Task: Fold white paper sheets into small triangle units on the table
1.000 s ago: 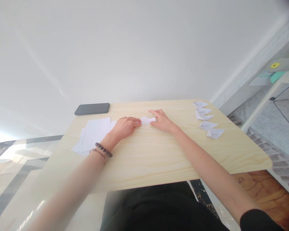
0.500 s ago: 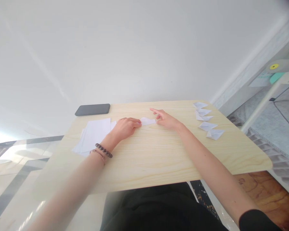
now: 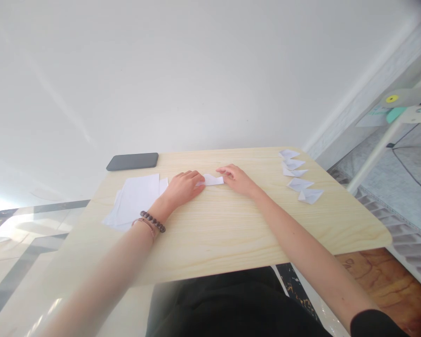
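Pale wood grain covers the small table [image 3: 231,224], which is set against a plain white wall. At the middle of the tabletop a small folded paper strip [image 3: 212,179] is pinned flat from both ends. The left hand [image 3: 182,186] is laid at the strip's 9 o'clock end with curled fingers pressing down, and the right hand [image 3: 236,179] is set at its 3 o'clock end. Half a second earlier the right forefinger was raised and pointing away from the paper; it has now been drawn back and lowered, so that the fingertips are closed narrowly on the strip's edge. By this a crease appears to be in the course of being pressed or a fresh fold started, though the exact fold cannot be made out.

At 9 o'clock from the left hand a stack of white sheets [image 3: 135,199] is spread, and beyond it, at 11 o'clock, a dark phone [image 3: 132,161] is lying. At 3 o'clock, near the table's edge, a row of folded paper pieces [image 3: 300,177] is laid out, well apart from the hands. Nothing is placed between the hands and the strip.
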`<state>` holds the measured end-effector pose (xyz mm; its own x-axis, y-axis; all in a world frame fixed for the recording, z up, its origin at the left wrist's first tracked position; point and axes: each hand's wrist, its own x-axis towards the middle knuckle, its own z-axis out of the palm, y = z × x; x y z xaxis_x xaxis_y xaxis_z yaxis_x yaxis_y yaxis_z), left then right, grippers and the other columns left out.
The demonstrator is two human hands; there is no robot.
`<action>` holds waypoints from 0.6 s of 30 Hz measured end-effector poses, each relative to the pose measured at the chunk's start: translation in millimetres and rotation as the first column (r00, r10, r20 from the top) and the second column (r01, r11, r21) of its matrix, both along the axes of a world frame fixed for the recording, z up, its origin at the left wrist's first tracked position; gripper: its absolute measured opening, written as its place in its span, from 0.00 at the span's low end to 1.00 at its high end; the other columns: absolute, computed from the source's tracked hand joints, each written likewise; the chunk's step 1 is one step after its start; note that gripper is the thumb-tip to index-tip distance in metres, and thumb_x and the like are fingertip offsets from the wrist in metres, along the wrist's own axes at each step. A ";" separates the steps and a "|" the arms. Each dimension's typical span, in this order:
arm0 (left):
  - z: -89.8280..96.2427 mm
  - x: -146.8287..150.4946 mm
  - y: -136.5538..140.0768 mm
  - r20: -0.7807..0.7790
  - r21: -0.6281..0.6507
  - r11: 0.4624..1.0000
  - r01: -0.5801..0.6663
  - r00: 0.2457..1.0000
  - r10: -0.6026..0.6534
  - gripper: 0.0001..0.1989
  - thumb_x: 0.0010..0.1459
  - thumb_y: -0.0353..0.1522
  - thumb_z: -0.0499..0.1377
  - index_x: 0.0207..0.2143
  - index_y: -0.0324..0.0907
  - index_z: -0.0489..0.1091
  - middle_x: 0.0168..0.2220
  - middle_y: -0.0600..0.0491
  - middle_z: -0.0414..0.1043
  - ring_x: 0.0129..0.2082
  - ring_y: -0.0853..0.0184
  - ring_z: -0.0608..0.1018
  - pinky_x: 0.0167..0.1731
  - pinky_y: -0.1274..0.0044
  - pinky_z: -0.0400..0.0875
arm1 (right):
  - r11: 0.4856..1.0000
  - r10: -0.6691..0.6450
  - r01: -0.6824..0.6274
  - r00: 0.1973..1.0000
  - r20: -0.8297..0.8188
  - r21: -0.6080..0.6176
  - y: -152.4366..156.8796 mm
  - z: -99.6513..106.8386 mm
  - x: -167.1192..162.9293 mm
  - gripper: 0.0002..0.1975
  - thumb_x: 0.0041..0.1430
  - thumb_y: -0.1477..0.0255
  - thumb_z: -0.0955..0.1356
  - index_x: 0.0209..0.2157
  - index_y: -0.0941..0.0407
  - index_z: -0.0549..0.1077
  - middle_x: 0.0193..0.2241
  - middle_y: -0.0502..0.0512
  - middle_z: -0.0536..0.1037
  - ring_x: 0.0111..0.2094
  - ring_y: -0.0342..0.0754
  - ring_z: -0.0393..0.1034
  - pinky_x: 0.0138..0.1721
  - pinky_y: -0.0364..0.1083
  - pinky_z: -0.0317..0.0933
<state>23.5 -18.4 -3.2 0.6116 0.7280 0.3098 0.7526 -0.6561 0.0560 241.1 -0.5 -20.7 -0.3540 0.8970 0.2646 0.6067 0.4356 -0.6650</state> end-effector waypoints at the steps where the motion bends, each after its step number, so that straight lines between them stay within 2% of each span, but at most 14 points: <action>1: -0.9 -0.1 1.0 0.000 0.006 1.000 -0.007 1.000 0.007 0.11 0.57 0.34 0.49 0.39 0.42 0.67 0.37 0.51 0.70 0.36 0.65 0.72 0.35 0.74 0.66 | 1.000 0.021 -0.021 1.000 -0.001 0.016 -1.4 0.9 -0.7 0.16 0.52 0.79 0.60 0.42 0.55 0.70 0.40 0.56 0.69 0.38 0.43 0.64 0.41 0.45 0.59; 4: -3.5 -0.7 3.5 -0.010 0.042 0.999 0.006 1.000 -0.005 0.12 0.58 0.34 0.49 0.41 0.41 0.66 0.36 0.50 0.70 0.35 0.66 0.72 0.34 0.75 0.65 | 0.995 0.074 -0.073 0.997 -0.015 0.064 -5.4 4.4 -2.4 0.14 0.56 0.75 0.59 0.40 0.55 0.72 0.38 0.55 0.70 0.38 0.43 0.64 0.40 0.44 0.59; 7: -4.3 -0.9 3.8 -0.032 0.091 0.995 0.031 0.999 -0.028 0.13 0.60 0.34 0.45 0.38 0.40 0.68 0.33 0.49 0.70 0.33 0.66 0.72 0.32 0.75 0.64 | 0.992 0.087 -0.082 0.995 -0.051 0.091 -7.8 6.9 -3.6 0.13 0.58 0.71 0.58 0.40 0.55 0.71 0.38 0.54 0.71 0.38 0.43 0.65 0.39 0.44 0.59; 11: -3.7 -0.8 3.2 -0.024 0.137 0.990 0.041 0.999 -0.038 0.14 0.61 0.33 0.44 0.35 0.40 0.68 0.30 0.49 0.70 0.29 0.68 0.71 0.30 0.76 0.63 | 0.990 0.105 -0.099 0.993 -0.053 0.105 -9.1 5.8 -5.4 0.17 0.53 0.66 0.64 0.46 0.51 0.68 0.44 0.55 0.67 0.38 0.44 0.65 0.38 0.44 0.61; 13: -3.4 -1.0 3.4 -0.023 0.155 0.987 0.049 0.999 -0.046 0.14 0.61 0.33 0.44 0.34 0.39 0.68 0.29 0.50 0.69 0.29 0.68 0.71 0.30 0.76 0.62 | 0.981 0.131 -0.131 0.991 0.008 0.146 -9.4 4.4 -7.2 0.16 0.50 0.66 0.67 0.44 0.49 0.70 0.46 0.53 0.66 0.43 0.46 0.63 0.42 0.47 0.59; 15: -3.0 -1.3 3.7 -0.024 0.173 0.983 0.064 0.998 -0.061 0.14 0.61 0.32 0.44 0.34 0.39 0.68 0.29 0.49 0.69 0.29 0.68 0.71 0.31 0.75 0.62 | 0.965 0.125 -0.137 0.990 0.069 0.222 -9.4 3.7 -9.5 0.11 0.51 0.68 0.66 0.39 0.49 0.72 0.45 0.53 0.67 0.46 0.47 0.60 0.47 0.48 0.57; 18: -1.4 -1.5 3.4 0.001 0.194 0.977 0.091 0.996 -0.093 0.13 0.60 0.32 0.45 0.34 0.39 0.68 0.30 0.49 0.70 0.33 0.67 0.70 0.36 0.74 0.62 | 0.938 0.086 -0.115 0.991 0.102 0.325 -9.1 5.1 -12.6 0.09 0.56 0.70 0.63 0.36 0.51 0.74 0.39 0.53 0.71 0.44 0.47 0.60 0.47 0.48 0.55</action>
<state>21.9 -15.0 -4.6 0.6693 0.5946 0.4455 0.6886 -0.7216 -0.0715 228.6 -9.6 -15.6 -0.4722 0.7228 0.5046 0.5960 0.6835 -0.4214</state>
